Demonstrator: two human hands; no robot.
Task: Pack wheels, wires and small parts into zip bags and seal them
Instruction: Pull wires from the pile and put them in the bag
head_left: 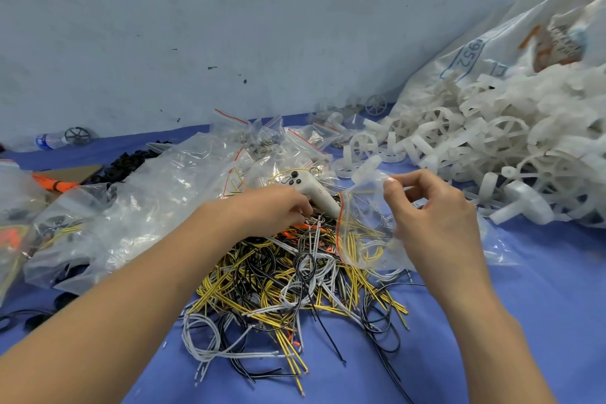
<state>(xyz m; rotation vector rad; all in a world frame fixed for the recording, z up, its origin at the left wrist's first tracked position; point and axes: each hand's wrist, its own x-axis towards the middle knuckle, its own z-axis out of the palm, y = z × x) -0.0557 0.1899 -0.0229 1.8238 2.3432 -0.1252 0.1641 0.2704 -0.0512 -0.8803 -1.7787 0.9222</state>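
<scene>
A tangled pile of yellow, black and white wires (295, 282) lies on the blue table cover in front of me. My right hand (433, 216) pinches the upper edge of a small clear zip bag (367, 229) with a red strip; yellow wires and a white wheel show inside it. My left hand (278, 207) reaches into the far side of the pile, fingers curled down on wires near some orange ones. A heap of white plastic wheels (492, 147) fills the right.
A white handheld controller (311, 188) lies behind the wire pile. Clear plastic bags (157, 193) with parts spread over the left and middle. A large white sack (511, 43) stands at the right, black wheels (128, 164) and a water bottle (49, 140) at the left.
</scene>
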